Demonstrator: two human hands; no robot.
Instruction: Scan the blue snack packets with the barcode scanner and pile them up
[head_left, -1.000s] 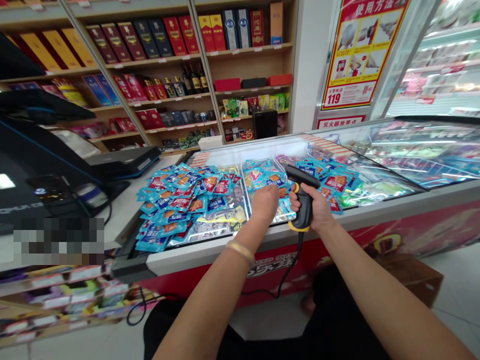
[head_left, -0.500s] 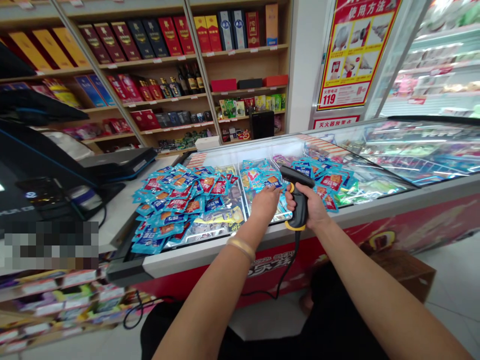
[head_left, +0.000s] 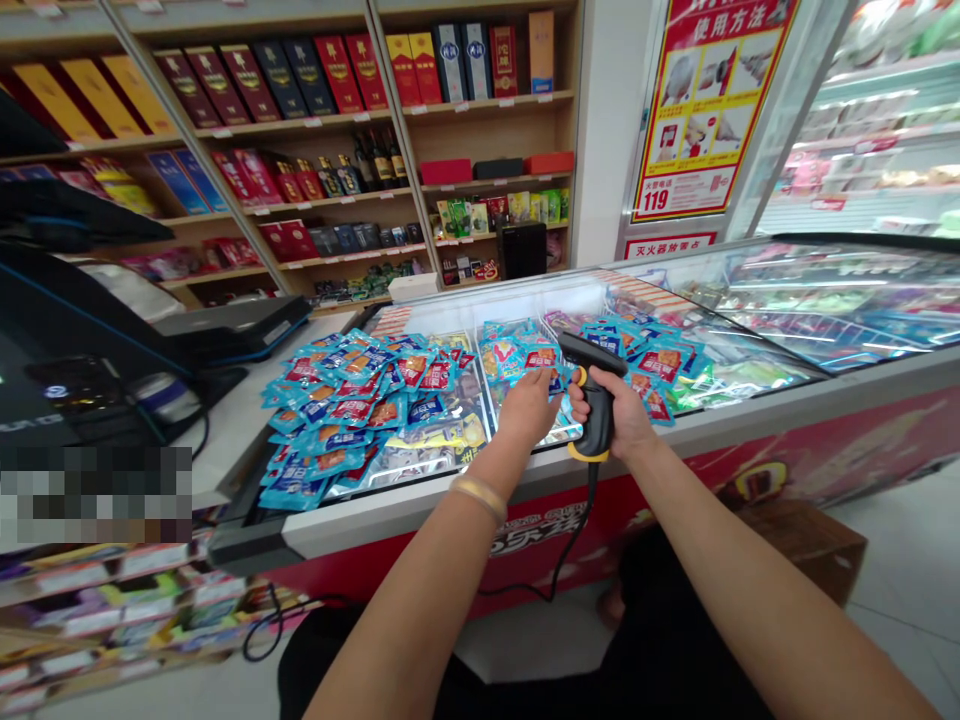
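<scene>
My right hand (head_left: 626, 408) is wrapped round the handle of a black and yellow barcode scanner (head_left: 598, 415). The scanner's head points left over the freezer's glass top. Close to its left, my left hand (head_left: 529, 408), a gold bangle (head_left: 480, 497) on the wrist, has its fingers closed at a small blue snack packet (head_left: 555, 384), partly hidden by the fingers. Just beyond the fingertips shows a packet with a red label (head_left: 541, 358). A large heap of blue snack packets (head_left: 352, 390) lies left of my hands. A smaller pile of packets (head_left: 660, 362) lies to the right.
The chest freezer (head_left: 420, 515) runs across in front of me. A dark checkout machine (head_left: 67, 330) stands on the counter at left. The scanner's cable (head_left: 574, 545) hangs down the freezer's front. A cardboard box (head_left: 806, 550) sits on the floor at right.
At my left fingertips a red-labelled packet now shows where a blue label was visible. My left hand has shifted slightly; my right hand keeps the scanner in nearly the same place.
</scene>
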